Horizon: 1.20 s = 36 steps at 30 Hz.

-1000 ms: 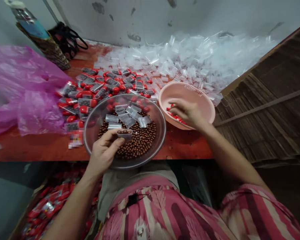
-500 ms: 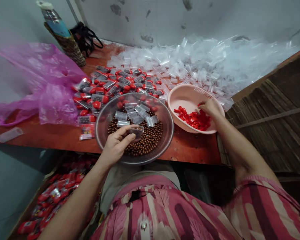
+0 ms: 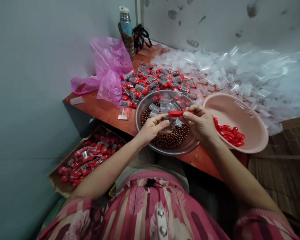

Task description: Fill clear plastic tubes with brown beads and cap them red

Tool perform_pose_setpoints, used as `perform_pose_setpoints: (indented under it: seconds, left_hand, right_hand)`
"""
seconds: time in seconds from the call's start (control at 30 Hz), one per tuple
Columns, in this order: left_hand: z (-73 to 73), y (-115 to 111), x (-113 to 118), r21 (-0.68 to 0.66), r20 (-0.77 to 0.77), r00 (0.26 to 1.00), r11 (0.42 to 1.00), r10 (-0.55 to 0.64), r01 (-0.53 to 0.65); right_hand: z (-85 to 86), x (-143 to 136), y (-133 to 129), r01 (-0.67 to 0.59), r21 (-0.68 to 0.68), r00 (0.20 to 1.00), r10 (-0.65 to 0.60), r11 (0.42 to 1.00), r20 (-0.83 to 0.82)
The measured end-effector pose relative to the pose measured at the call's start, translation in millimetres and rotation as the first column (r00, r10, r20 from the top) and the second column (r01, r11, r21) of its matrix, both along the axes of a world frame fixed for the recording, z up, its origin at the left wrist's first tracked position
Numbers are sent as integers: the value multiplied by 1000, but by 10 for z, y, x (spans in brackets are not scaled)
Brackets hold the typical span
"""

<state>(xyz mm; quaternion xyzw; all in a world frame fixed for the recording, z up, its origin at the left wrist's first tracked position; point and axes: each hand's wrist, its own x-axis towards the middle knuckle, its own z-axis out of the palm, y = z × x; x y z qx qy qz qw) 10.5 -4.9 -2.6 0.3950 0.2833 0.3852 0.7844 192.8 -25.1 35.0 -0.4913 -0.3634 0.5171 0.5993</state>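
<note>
Over the bead bowl (image 3: 190, 146), the left hand (image 3: 151, 128) is pinching what looks like a clear vial (image 3: 170, 122) upright while right fingers (image 3: 190, 115) are gripping a red cap (image 3: 175, 113) above its mouth.

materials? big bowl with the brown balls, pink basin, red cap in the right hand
Big bowl: looks like clear, glossy plastic, since the table shows through its wall. Pink basin: opaque matte plastic, probably moulded, with raised lettering near the rim. Red cap, pinched by the right hand: smooth, shiny, likely plastic.
</note>
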Motion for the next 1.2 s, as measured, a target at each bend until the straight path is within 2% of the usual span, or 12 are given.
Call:
perform_pose_setpoints:
  seconds: [0.1,0.17,0.23,0.3,0.37,0.47,0.57,0.63,0.73,0.93,1.07,1.2]
  left_hand:
    - [-4,-24,-8,26,41,998,999,39,-40]
    - [-13,-33,-18,53,43,998,998,36,-38]
    - [-28,-34,-23,104,21,998,993,51,-53]
    - [-49,-28,-20,192,-31,995,978,93,-85]
    - [-68,-18,-12,299,-100,986,949,133,-98]
    - [-81,-3,-4,404,-155,976,911,156,-81]
    - [-75,-4,-8,450,-170,970,890,172,-79]
    - [-68,-15,-17,480,-200,960,874,196,-79]
    - [-64,-42,-34,513,-253,943,857,216,-58]
    - [-69,-87,-61,544,-303,928,839,218,-20]
    - [-49,-98,-78,573,-354,901,820,251,-3]
    - [-23,-111,-78,569,-367,876,820,314,-55]
  right_hand:
    - [-87,-145,-1,-46,-19,999,47,999,23]
    - [-84,-125,-24,-71,8,989,69,997,134]
    - [-41,-56,-40,-151,31,945,135,988,297]
    - [20,26,-40,-260,24,856,219,965,468]
    - [75,93,-29,-343,12,731,259,939,631]
    - [120,131,-14,-419,19,535,230,908,813]
    - [135,95,-16,-469,70,437,162,880,885]
    - [147,53,-23,-487,122,414,105,865,904]
    - [186,8,-25,-510,176,421,66,842,905]
    - [291,39,42,-534,139,434,130,834,891]
    - [364,76,104,-583,56,357,194,810,914]
    - [401,103,140,-645,48,300,195,763,934]
